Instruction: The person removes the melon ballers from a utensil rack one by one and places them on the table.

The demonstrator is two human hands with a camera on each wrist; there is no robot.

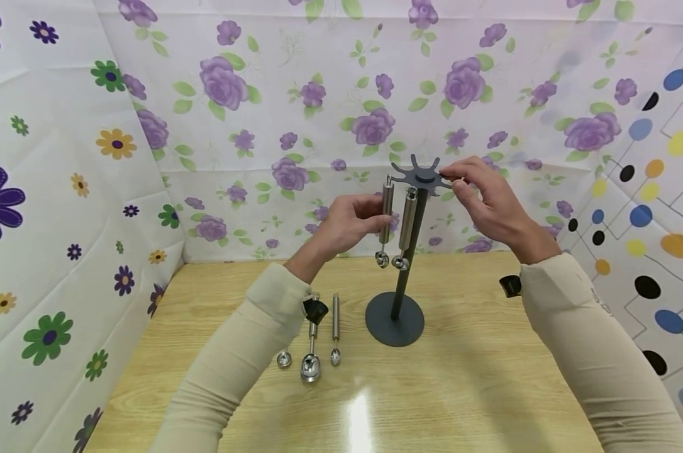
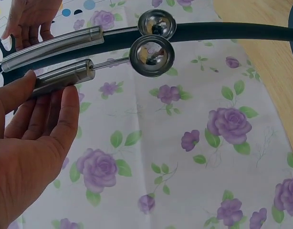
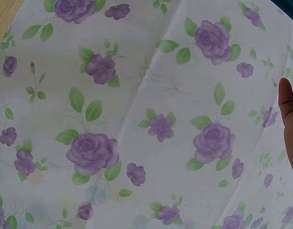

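A dark stand (image 1: 412, 245) with a round base and a top ring of curved hooks rises from the table. My left hand (image 1: 355, 220) pinches the steel handle of a melon baller (image 1: 387, 211), thumb on one side and fingers on the other. Its loop end is at a hook, and its round cup (image 2: 152, 56) points down. Beside it, a second melon baller (image 1: 408, 220) hangs from the stand. My right hand (image 1: 491, 198) grips a hook at the right of the stand's top between thumb and index finger. In the right wrist view only part of that hand (image 3: 290, 124) shows.
On the wooden table (image 1: 460, 377), left of the base, lie a large scoop (image 1: 310, 366), a small scoop (image 1: 336, 327) and another scoop (image 1: 284, 358) partly hidden by the left sleeve. A flowered cloth (image 1: 296, 94) hangs behind, with patterned cloths at both sides.
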